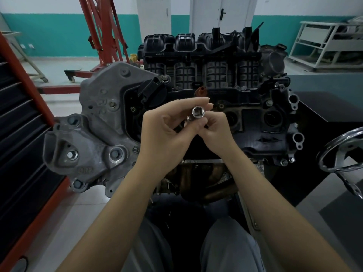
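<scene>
A short chrome steel socket (198, 112) sits pinched between the left hand (167, 132) and right hand (217, 132), equally near both, above the black engine (255, 118). Its long axis points toward the camera, square drive hole showing.
</scene>
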A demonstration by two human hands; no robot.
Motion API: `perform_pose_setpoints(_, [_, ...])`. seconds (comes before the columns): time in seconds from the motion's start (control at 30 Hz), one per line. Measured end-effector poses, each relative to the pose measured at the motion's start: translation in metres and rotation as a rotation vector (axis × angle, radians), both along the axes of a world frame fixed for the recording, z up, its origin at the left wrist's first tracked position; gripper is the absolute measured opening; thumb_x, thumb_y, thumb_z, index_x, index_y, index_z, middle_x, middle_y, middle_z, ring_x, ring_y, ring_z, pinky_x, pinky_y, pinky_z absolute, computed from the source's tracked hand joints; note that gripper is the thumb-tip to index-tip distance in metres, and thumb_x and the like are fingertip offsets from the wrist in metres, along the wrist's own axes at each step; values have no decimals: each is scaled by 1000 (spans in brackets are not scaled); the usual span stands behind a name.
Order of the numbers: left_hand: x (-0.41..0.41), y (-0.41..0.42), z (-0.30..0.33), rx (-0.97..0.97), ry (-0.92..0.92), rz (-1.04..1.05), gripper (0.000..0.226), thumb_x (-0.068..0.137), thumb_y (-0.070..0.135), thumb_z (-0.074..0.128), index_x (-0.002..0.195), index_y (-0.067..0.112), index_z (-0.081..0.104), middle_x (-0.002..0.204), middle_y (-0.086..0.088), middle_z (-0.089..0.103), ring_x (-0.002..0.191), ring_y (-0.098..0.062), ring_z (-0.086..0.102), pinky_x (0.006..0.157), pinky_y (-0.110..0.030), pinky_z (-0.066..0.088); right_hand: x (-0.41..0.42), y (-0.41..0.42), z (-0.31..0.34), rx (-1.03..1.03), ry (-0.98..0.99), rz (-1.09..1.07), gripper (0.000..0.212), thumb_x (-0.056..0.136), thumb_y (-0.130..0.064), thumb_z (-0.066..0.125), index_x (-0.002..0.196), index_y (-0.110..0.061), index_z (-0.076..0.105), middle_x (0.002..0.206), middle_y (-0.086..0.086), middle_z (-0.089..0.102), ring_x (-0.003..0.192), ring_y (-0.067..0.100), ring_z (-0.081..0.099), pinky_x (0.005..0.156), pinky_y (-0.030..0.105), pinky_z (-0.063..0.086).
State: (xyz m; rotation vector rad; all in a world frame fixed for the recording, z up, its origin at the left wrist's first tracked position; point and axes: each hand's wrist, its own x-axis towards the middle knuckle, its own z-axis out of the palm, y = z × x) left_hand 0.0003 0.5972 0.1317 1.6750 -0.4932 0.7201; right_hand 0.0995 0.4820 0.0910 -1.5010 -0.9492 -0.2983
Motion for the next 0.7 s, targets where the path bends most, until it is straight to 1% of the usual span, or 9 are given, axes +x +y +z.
perform_pose_setpoints(0.07, [0,0,2,38,16,9,36,79,-7,71,113,6,66,105,-7,71,104,-16,68,93,-36,54,2,-1,-2,27,35,-26,37,80,11,65,90,-25,65,78,-21,69,79,-3,65,73,14,48])
perform_pose_setpoints(0.17, [-1,-3,5,57,-2,116,33,74,3,80,105,6,70,96,-2,73,94,-9,70,87,-29,56,2,1,-4,47,38,-55,32,78,11,67,92,-17,68,80,-10,70,79,1,66,73,17,50])
perform_pose_setpoints(0.23, [-2,-4,5,41,-12,128,31,75,2,79,105,6,71,95,-2,73,94,-9,70,86,-29,56,0,0,-2,48,24,-51,29,78,6,68,91,-19,67,79,-15,70,80,0,66,73,16,49])
perform_pose_setpoints(0.33, [-3,-2,6,20,20,13,38,80,-4,71,116,6,64,104,-5,72,103,-13,69,93,-32,54,-1,-2,1,2,0,-11,25,82,0,66,93,-23,64,82,-22,69,84,-1,65,77,18,49])
perform_pose_setpoints(0.47, [-2,1,7,38,60,-116,39,82,-12,65,119,0,62,107,-12,70,106,-18,67,95,-35,53,2,-1,-3,46,38,-45,27,79,4,67,92,-19,68,75,-19,70,79,3,67,74,23,52])
perform_pose_setpoints(0.53, [-2,1,8,54,39,-57,36,78,-7,72,112,1,65,103,-11,71,102,-17,69,92,-36,54,4,1,-5,56,48,-65,30,75,9,71,92,-15,70,76,-15,71,78,5,68,73,22,51])
perform_pose_setpoints(0.6, [-3,1,8,78,-6,50,31,73,1,80,102,5,70,95,-6,73,94,-14,70,87,-35,56,4,2,-6,43,46,-70,31,76,10,71,94,-16,69,81,-10,71,80,6,68,74,22,52])
perform_pose_setpoints(0.63, [-2,1,8,78,-20,83,28,72,3,81,99,6,72,92,-5,73,91,-13,70,85,-34,57,3,1,-5,38,41,-67,31,77,8,71,93,-19,69,83,-13,71,82,5,68,74,21,51])
perform_pose_setpoints(0.7, [-2,1,7,57,-27,80,28,75,0,78,101,6,71,93,-4,73,93,-12,70,86,-33,56,1,0,-2,8,11,-51,31,80,3,70,92,-25,65,83,-22,70,84,-3,66,75,13,48])
